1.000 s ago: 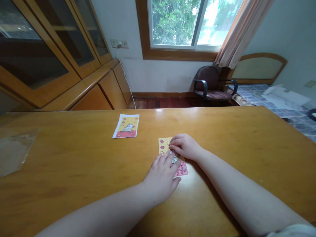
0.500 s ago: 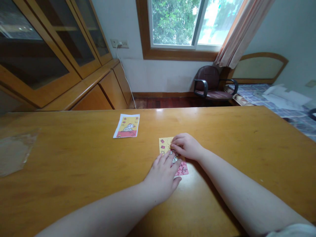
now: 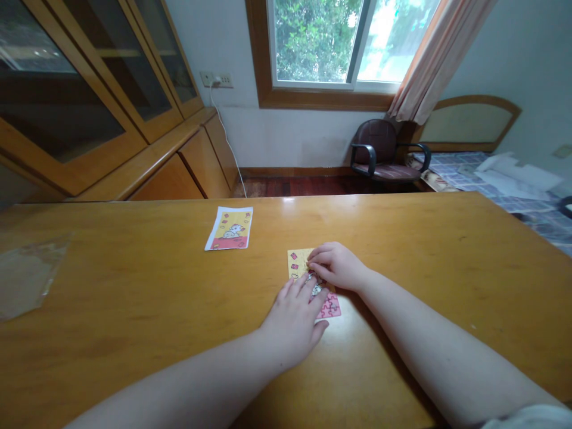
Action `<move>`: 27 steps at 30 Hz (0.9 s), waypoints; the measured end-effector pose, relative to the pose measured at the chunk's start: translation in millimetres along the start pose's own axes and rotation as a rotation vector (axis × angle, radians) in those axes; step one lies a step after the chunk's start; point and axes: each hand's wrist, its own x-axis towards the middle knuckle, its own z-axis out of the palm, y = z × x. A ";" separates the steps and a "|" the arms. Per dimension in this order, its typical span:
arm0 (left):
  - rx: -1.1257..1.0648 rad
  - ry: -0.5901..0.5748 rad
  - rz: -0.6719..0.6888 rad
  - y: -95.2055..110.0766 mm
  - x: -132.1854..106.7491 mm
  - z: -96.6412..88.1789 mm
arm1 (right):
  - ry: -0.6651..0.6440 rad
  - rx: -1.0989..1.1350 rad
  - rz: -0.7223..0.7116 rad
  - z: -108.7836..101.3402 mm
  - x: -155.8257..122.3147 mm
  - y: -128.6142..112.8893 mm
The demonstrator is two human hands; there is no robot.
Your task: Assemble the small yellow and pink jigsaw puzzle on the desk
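A small jigsaw puzzle (image 3: pixel 331 305), yellow at the top and pink at the bottom, lies on the wooden table. Across its lower left part rests my left hand (image 3: pixel 295 316), fingers spread flat over the pieces. My right hand (image 3: pixel 337 265) bends over the upper right of the puzzle, its thumb and fingertips pinched together at the yellow area. Whatever sits between those fingertips is too small and covered to make out. Farther back and to the left is a picture card (image 3: pixel 232 229) with a white animal on yellow and red, matching the puzzle's colours.
A clear plastic bag (image 3: pixel 31 274) lies at the left of the table (image 3: pixel 156 333). Beyond the far edge stand a glass-door cabinet (image 3: pixel 147 149) on the left, a brown armchair (image 3: pixel 379 149) and a bed (image 3: pixel 473 170) on the right. A white cord (image 3: pixel 226 131) hangs from the wall socket.
My right hand's fingertips have shifted very slightly left over the puzzle. My left hand, the puzzle and the card stay where they were.
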 end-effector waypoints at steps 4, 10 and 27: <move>0.002 -0.017 -0.004 0.6 0.7 -1.4 | -0.012 -0.117 0.074 0.5 0.7 -0.9; -0.002 -0.009 -0.012 1.0 0.7 0.2 | -0.062 -0.165 0.104 2.5 0.5 -2.4; -0.009 0.031 0.000 3.3 2.6 0.8 | -0.126 -0.274 0.235 7.1 12.2 -15.6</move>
